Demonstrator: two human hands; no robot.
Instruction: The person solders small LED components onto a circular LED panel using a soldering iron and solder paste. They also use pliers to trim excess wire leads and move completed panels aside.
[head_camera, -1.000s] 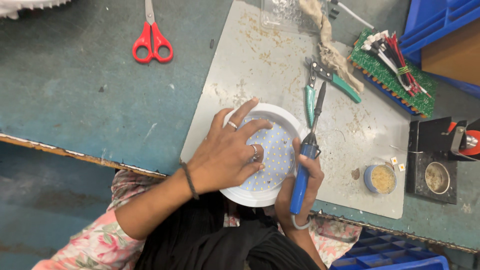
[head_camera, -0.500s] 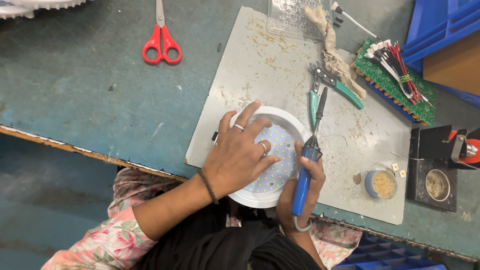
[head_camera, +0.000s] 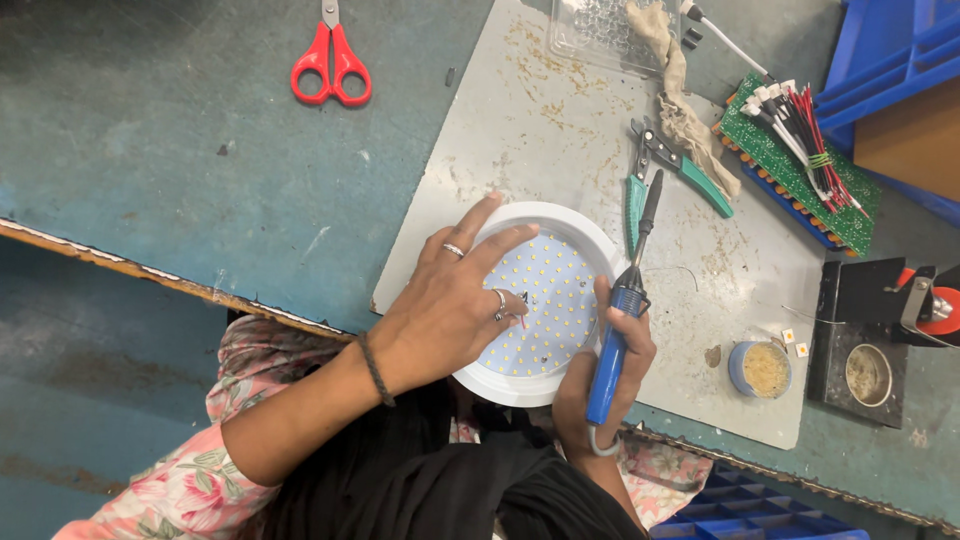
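Left hand (head_camera: 450, 310) spread flat over a round white LED panel light (head_camera: 540, 300), fingers apart, resting on its rim and dotted board, clamping nothing. Right hand (head_camera: 605, 375) wrapped tight around the blue handle of a soldering iron (head_camera: 622, 305), black shaft pointing away from the body past the light's right edge. Panel light lying at the near edge of a grey metal sheet (head_camera: 560, 130) on the teal worktop (head_camera: 150, 150). Just beyond the iron's tip, green-handled pliers (head_camera: 665, 170). Farther back, a dirty rag (head_camera: 680, 100) and a green circuit board with red and black wires (head_camera: 800, 150). To the right, a small blue tin of flux (head_camera: 762, 368) and a black stand (head_camera: 870, 340). Red scissors (head_camera: 330, 60) well apart on the left.
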